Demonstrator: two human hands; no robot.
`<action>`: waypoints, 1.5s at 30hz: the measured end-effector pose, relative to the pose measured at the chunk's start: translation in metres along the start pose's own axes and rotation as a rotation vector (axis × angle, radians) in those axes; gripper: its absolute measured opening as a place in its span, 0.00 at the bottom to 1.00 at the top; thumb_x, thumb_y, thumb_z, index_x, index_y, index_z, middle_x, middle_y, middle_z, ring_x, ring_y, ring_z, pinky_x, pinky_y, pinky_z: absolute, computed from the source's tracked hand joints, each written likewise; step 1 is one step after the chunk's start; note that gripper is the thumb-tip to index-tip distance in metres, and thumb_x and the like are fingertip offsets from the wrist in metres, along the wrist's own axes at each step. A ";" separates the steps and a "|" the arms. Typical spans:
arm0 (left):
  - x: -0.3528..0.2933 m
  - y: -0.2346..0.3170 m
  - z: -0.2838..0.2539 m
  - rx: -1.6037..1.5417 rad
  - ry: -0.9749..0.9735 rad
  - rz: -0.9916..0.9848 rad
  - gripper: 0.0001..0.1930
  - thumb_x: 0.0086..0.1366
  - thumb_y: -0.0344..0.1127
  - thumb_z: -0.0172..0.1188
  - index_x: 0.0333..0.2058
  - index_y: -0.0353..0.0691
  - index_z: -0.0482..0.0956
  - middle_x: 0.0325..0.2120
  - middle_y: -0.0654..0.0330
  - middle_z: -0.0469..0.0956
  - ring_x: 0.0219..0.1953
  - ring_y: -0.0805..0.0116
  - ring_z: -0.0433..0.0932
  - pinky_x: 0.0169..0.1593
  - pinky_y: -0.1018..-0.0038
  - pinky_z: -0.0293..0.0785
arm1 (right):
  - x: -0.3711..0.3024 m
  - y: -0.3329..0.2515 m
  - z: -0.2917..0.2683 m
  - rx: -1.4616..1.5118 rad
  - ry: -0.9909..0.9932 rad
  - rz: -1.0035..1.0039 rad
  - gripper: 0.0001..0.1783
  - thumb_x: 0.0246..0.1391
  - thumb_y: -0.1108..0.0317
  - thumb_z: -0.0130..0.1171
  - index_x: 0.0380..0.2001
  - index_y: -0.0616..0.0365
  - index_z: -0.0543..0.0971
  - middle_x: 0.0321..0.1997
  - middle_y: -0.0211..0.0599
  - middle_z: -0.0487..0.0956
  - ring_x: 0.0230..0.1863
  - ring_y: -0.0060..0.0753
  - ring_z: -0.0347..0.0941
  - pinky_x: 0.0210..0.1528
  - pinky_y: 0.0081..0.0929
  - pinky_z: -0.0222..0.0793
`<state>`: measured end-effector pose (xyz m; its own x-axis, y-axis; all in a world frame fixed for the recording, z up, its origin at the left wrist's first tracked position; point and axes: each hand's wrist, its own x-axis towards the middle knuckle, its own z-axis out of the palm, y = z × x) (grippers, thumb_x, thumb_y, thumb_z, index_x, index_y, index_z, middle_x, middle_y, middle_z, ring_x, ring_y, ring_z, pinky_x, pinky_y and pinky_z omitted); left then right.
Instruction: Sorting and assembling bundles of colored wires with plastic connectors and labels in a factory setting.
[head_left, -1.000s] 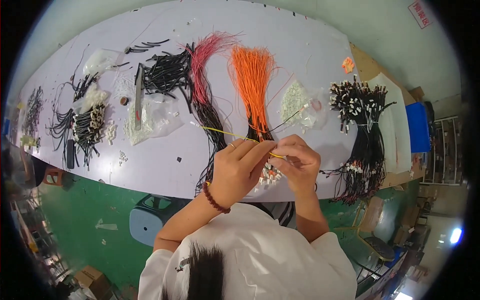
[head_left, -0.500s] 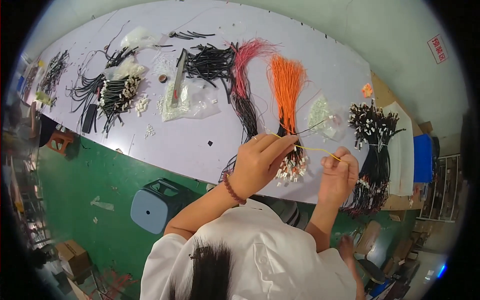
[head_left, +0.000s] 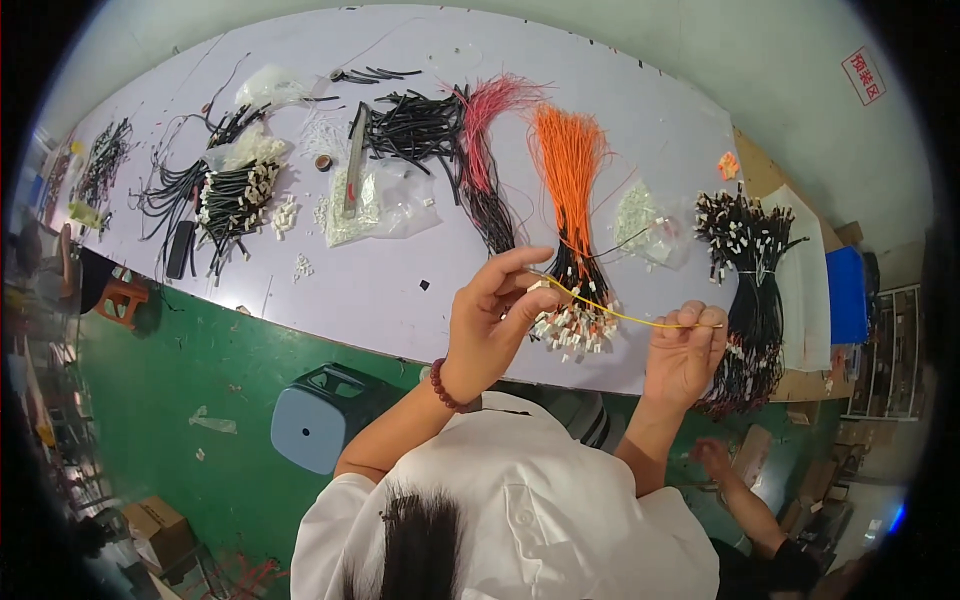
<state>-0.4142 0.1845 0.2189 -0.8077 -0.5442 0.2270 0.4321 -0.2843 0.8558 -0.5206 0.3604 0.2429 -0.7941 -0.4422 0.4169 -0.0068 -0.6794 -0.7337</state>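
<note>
- Since half a second ago, our left hand's point(head_left: 487, 318) thumb and forefinger have parted, while our right hand point(head_left: 685, 357) keeps its pinch.
- We have the yellow wire point(head_left: 620, 315) running between both hands above the bench point(head_left: 380, 270); our right fingers are closed on its right end.
- Our left thumb and forefinger stand wide around its other end; whether any left fingers grip it, we cannot tell.
- Behind the wire lies the orange-and-black wire bundle point(head_left: 570, 160), its white connectors point(head_left: 575, 325) just below the strand.
- To the left of our left hand we see bare bench; the near edge runs close below both hands.
- Rightward, the black cable bundle point(head_left: 757, 285) crowds our right hand, which covers part of its lower end.
- Another person's arm point(head_left: 750, 505) shows at lower right, partly cut off.
</note>
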 end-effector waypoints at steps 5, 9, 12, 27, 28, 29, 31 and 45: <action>0.000 -0.004 0.003 -0.042 -0.024 -0.018 0.15 0.60 0.24 0.56 0.47 0.33 0.67 0.31 0.59 0.78 0.36 0.76 0.77 0.39 0.82 0.72 | 0.001 -0.008 0.000 -0.033 -0.015 -0.032 0.05 0.57 0.70 0.52 0.37 0.55 0.69 0.35 0.33 0.71 0.29 0.22 0.64 0.32 0.21 0.60; -0.002 -0.004 0.004 -0.079 -0.094 0.037 0.13 0.60 0.21 0.55 0.42 0.33 0.66 0.34 0.54 0.77 0.38 0.70 0.78 0.42 0.78 0.74 | -0.004 -0.013 -0.011 -0.002 0.006 -0.076 0.08 0.54 0.69 0.56 0.37 0.56 0.71 0.33 0.36 0.74 0.31 0.29 0.70 0.37 0.35 0.71; -0.003 -0.004 0.005 -0.059 -0.143 0.072 0.13 0.59 0.19 0.54 0.42 0.32 0.64 0.35 0.51 0.77 0.39 0.66 0.78 0.44 0.74 0.76 | -0.006 -0.018 -0.013 -0.044 0.021 -0.111 0.08 0.54 0.68 0.57 0.37 0.56 0.71 0.32 0.35 0.74 0.29 0.29 0.70 0.35 0.34 0.70; -0.004 0.003 0.001 0.231 -0.281 0.470 0.11 0.55 0.15 0.55 0.35 0.34 0.67 0.34 0.48 0.75 0.35 0.64 0.76 0.42 0.71 0.74 | -0.007 -0.032 -0.012 -0.139 -0.041 -0.170 0.07 0.55 0.69 0.55 0.36 0.56 0.71 0.31 0.32 0.69 0.28 0.24 0.62 0.31 0.25 0.61; -0.003 0.003 0.001 0.273 -0.271 0.523 0.11 0.53 0.14 0.57 0.33 0.34 0.69 0.34 0.49 0.76 0.35 0.64 0.76 0.41 0.71 0.74 | -0.007 -0.032 -0.012 -0.140 -0.041 -0.168 0.07 0.55 0.69 0.55 0.36 0.56 0.71 0.31 0.32 0.69 0.28 0.24 0.62 0.31 0.25 0.61; -0.002 0.006 0.002 0.272 -0.269 0.522 0.11 0.53 0.14 0.57 0.33 0.34 0.69 0.34 0.49 0.76 0.35 0.64 0.76 0.41 0.71 0.74 | -0.007 -0.032 -0.012 -0.139 -0.034 -0.174 0.07 0.55 0.69 0.56 0.36 0.56 0.71 0.31 0.32 0.69 0.28 0.24 0.62 0.32 0.25 0.61; 0.002 0.012 0.004 0.332 -0.260 0.682 0.11 0.49 0.15 0.60 0.30 0.35 0.73 0.32 0.52 0.78 0.34 0.63 0.76 0.38 0.71 0.73 | -0.007 -0.032 -0.013 -0.139 -0.026 -0.177 0.07 0.55 0.69 0.56 0.36 0.56 0.71 0.31 0.32 0.69 0.28 0.24 0.62 0.32 0.25 0.62; -0.001 0.018 0.005 0.328 -0.274 0.655 0.09 0.47 0.17 0.61 0.28 0.35 0.75 0.32 0.53 0.79 0.34 0.63 0.76 0.38 0.73 0.71 | -0.006 -0.024 -0.019 -0.139 0.070 -0.164 0.07 0.56 0.69 0.54 0.38 0.57 0.72 0.32 0.33 0.70 0.28 0.23 0.61 0.30 0.23 0.59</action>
<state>-0.4076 0.1837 0.2360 -0.5175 -0.2940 0.8036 0.7491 0.2982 0.5915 -0.5277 0.3905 0.2481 -0.8156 -0.2872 0.5023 -0.2196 -0.6495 -0.7280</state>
